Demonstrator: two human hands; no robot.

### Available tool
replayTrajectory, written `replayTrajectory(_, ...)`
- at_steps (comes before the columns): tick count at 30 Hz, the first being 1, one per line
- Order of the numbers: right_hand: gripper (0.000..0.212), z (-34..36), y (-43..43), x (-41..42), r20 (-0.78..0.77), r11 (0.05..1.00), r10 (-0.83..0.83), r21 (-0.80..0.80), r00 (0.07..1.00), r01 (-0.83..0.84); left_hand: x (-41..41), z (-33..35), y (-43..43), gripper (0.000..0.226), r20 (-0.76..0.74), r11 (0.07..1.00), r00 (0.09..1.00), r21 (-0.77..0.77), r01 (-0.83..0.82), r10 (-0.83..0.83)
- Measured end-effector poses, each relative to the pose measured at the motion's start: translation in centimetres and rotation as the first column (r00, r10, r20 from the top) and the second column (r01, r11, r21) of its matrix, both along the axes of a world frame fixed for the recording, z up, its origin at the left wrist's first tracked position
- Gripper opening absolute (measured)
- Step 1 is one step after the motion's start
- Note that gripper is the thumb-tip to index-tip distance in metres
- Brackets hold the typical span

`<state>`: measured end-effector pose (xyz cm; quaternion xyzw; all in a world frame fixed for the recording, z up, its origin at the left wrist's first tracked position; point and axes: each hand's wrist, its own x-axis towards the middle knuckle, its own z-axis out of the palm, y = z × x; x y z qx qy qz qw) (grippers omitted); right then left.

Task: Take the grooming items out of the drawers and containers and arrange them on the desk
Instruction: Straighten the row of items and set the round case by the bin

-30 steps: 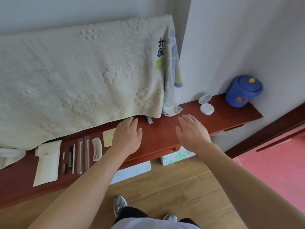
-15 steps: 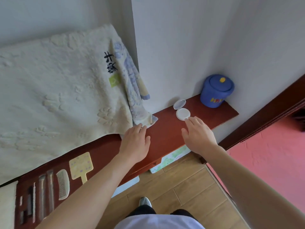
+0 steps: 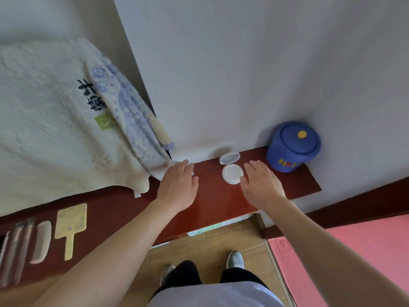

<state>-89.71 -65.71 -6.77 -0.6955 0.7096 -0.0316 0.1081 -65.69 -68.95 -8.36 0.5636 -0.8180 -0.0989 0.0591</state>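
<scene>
A white round compact (image 3: pixel 231 171) lies open on the dark red desk (image 3: pixel 217 196), its lid tipped up against the wall. My right hand (image 3: pixel 261 185) hovers palm down just right of it, fingers apart, thumb near its rim. My left hand (image 3: pixel 179 187) is flat and empty to the left, its fingertips at the towel's corner. A blue lidded pot (image 3: pixel 292 146) stands in the far right corner. At the left lie a yellow hand mirror (image 3: pixel 69 222), a pale comb (image 3: pixel 42 240) and several slim tools (image 3: pixel 15 247) in a row.
A cream towel (image 3: pixel 51 129) with a blue patterned cloth (image 3: pixel 130 111) hangs over the desk's left part. White wall rises behind. Below are wood floor, a pink mat (image 3: pixel 354 247), my shoes, and a partly open drawer (image 3: pixel 210 227) under the desk edge.
Both hands and my view have shifted right along the desk. The right hand has come up beside the compact; the left now reaches the towel's corner.
</scene>
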Motion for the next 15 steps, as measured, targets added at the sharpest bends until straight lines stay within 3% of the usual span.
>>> replayTrajectory(9, 0.049, -3.4, -4.6, -3.3, 0.026, 0.977, 0.184, 0.102, 0.983, -0.186, -3.5, -2.9, 0.1, 0.05, 0.052, 0.974, 0.976, 0.076, -0.215, 0.211)
replayTrajectory(15, 0.058, -7.3, -7.2, -2.9, 0.052, 0.975, 0.165, 0.143, 0.985, -0.17, -4.8, -6.0, -1.0, 0.057, 0.063, 0.959, 0.97, 0.15, -0.24, 0.233)
